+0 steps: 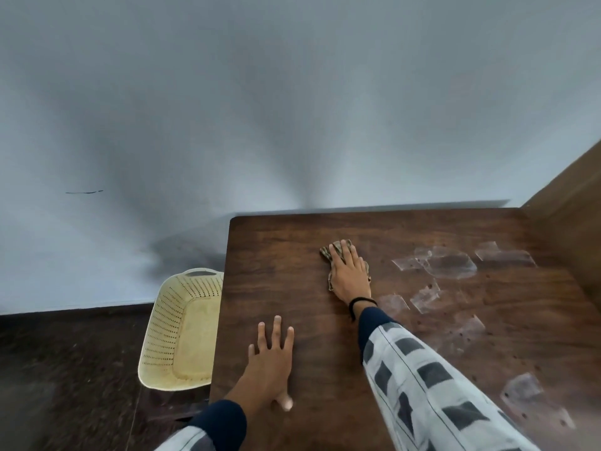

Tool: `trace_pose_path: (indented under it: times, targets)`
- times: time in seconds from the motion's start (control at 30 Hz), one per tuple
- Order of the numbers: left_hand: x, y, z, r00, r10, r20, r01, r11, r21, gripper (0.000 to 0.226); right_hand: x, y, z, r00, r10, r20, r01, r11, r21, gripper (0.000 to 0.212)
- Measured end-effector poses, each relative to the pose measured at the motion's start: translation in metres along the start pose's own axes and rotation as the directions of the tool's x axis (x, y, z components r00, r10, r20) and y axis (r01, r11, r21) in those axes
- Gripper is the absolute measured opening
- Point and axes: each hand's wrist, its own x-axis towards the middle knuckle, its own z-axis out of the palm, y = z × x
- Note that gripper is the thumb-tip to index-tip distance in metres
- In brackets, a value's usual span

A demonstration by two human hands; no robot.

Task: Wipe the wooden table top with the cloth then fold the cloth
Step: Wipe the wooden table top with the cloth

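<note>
Right hand (349, 275) presses a crumpled brown patterned cloth (335, 252) on the dark wooden tabletop (292, 288) — towards its far edge.
Fingers lie flat on the cloth; left hand (271, 362) rests spread and flat near the left edge, beside a cream perforated plastic basket (175, 330) on the floor.

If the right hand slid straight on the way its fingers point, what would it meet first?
Nothing but bare wood, it seems: the right hand, flat on the cloth, points at the far edge of the table, with the wall behind it.
</note>
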Motion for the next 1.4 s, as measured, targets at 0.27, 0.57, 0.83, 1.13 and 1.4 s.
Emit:
trace_pose_path:
  times: [0.27,0.57,0.83,1.13,1.4]
  targets:
    - [0.060,-0.032,-0.116,0.984,-0.076,-0.161,0.050,0.986,-0.159,0.142,0.012,0.012,0.012,1.000,-0.013,-0.002,0.013,1.000,-0.016,0.052]
    - [0.111,-0.035,-0.130,0.998,-0.063,-0.028,0.061,0.994,-0.090,0.150,0.031,0.038,0.018,0.874,-0.457,0.163,0.479,0.867,-0.135,0.053]
    - [0.117,-0.036,-0.128,0.997,-0.074,-0.034,0.070,0.991,-0.115,0.152,0.074,-0.002,0.015,0.997,0.035,-0.070,-0.034,0.999,0.020,0.052]
    - [0.123,-0.037,-0.127,0.996,-0.078,-0.032,0.074,0.992,-0.105,0.154,0.104,-0.001,0.007,0.998,-0.032,-0.052,0.032,0.999,0.001,0.052]
    - [0.121,-0.036,-0.127,0.997,-0.071,-0.033,0.067,0.991,-0.112,0.155,0.076,-0.002,0.027,0.919,-0.394,-0.002,0.392,0.917,-0.068,0.054]
